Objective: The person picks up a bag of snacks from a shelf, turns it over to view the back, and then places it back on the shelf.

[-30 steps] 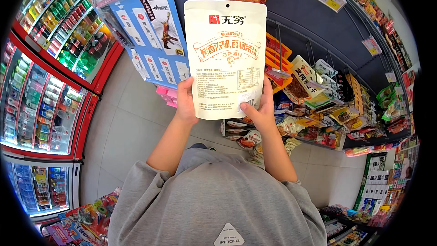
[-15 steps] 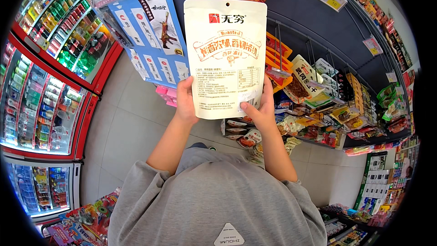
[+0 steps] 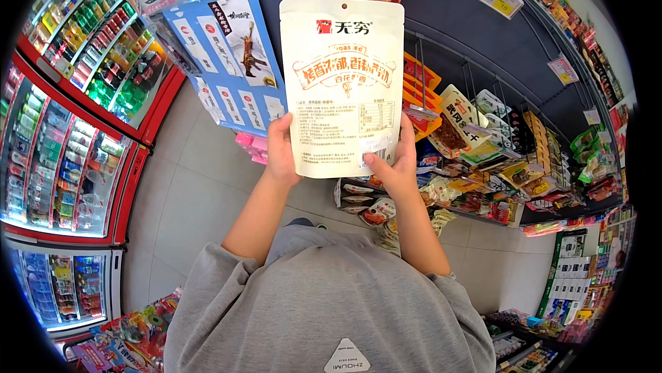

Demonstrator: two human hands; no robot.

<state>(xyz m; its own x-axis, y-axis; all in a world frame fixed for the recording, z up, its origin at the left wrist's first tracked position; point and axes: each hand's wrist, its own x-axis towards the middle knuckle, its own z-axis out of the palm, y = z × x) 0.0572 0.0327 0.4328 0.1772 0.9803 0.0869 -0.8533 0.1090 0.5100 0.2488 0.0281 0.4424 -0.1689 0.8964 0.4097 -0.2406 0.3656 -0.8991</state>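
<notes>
While both hands (image 3: 280, 155) grip cream pouch (image 3: 341, 100), most fingertips hide behind; right thumb (image 3: 376, 166) overlaps barcode (image 3: 380, 155).

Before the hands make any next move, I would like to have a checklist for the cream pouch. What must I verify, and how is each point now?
1. Left hand grips the pouch at its lower left edge: ok.
2. Right hand grips the lower right edge: ok.
3. Pouch upright, printed panel toward the camera: ok.
4. Barcode fully uncovered: not ok, the right thumb covers part of it.
5. Pouch apart from the blue package at its left: cannot tell, they overlap or nearly meet in this view.
6. Back side of the pouch undamaged: cannot tell, it is hidden.
</notes>
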